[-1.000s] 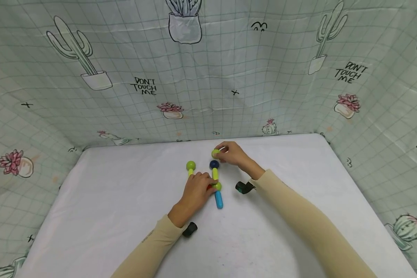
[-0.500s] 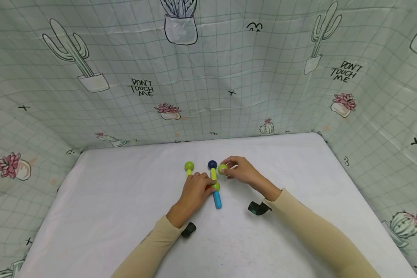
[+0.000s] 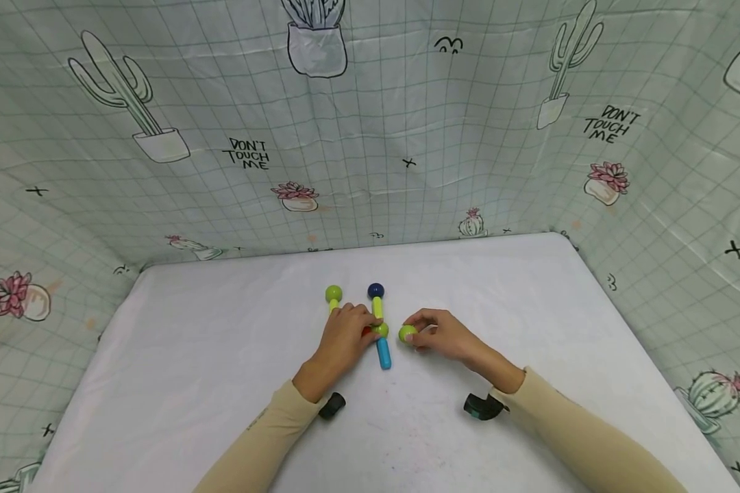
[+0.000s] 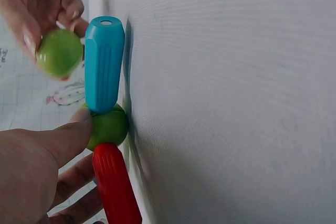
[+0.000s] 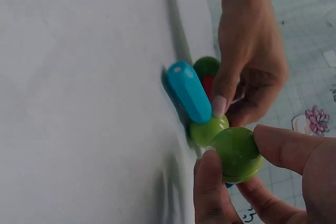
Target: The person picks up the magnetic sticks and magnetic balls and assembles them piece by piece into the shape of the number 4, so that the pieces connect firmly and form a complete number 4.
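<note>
My left hand (image 3: pixel 345 337) pinches a green ball (image 4: pixel 110 128) in a structure of coloured rods and balls on the table. A blue rod (image 4: pixel 105 64) extends from that ball towards me, its near end bare, while a red rod (image 4: pixel 115 182) runs left under the hand. On the far side a yellow-green rod (image 3: pixel 377 307) leads to a navy ball (image 3: pixel 375 292). Farther left, another green ball (image 3: pixel 334 294) tops a second yellow-green rod, partly covered by the hand. Just right of the structure, my right hand (image 3: pixel 447 337) pinches a loose green ball (image 5: pixel 237 153) between thumb and fingers.
A white cloth (image 3: pixel 222 383) covers the table. Behind and at both sides hangs a curtain (image 3: pixel 370 123) printed with cacti. Dark wrist cameras sit below the left wrist (image 3: pixel 331 406) and the right wrist (image 3: pixel 484 407).
The right hand has carried its green ball from beyond the navy ball, around the right side and towards me, to beside the left hand's ball. The left hand has kept its hold.
</note>
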The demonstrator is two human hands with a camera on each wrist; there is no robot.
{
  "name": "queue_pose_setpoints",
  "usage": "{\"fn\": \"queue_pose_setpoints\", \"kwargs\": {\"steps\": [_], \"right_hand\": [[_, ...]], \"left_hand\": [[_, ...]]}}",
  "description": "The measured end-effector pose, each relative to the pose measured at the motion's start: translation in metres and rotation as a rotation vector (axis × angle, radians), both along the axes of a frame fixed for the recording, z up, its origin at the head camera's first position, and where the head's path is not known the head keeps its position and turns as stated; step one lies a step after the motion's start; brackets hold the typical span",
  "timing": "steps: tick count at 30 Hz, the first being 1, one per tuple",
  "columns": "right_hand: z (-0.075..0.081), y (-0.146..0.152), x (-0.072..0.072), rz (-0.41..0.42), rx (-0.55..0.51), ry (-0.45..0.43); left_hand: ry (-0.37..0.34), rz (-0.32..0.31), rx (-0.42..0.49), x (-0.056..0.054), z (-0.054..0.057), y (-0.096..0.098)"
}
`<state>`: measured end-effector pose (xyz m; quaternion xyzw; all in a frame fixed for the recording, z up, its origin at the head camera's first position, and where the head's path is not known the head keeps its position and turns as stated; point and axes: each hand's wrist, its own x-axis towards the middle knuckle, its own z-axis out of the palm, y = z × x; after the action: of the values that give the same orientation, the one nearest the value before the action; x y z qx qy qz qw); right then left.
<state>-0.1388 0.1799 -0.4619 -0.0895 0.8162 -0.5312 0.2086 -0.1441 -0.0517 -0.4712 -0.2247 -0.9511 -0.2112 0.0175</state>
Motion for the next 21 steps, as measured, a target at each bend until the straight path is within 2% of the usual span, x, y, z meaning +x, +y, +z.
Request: {"fn": "queue_pose_setpoints", "kwargs": {"steps": [13,21], "right_hand": [[-0.008,-0.007,0.036,0.081,-0.057,-0.073],[-0.014,-0.014,0.044,0.122,-0.077,-0.010]], "left_hand": [[0.007,-0.009,0.010,0.000,0.004,-0.001],[0.014,-0.013,0.013,0.000,0.004,-0.001]]}}
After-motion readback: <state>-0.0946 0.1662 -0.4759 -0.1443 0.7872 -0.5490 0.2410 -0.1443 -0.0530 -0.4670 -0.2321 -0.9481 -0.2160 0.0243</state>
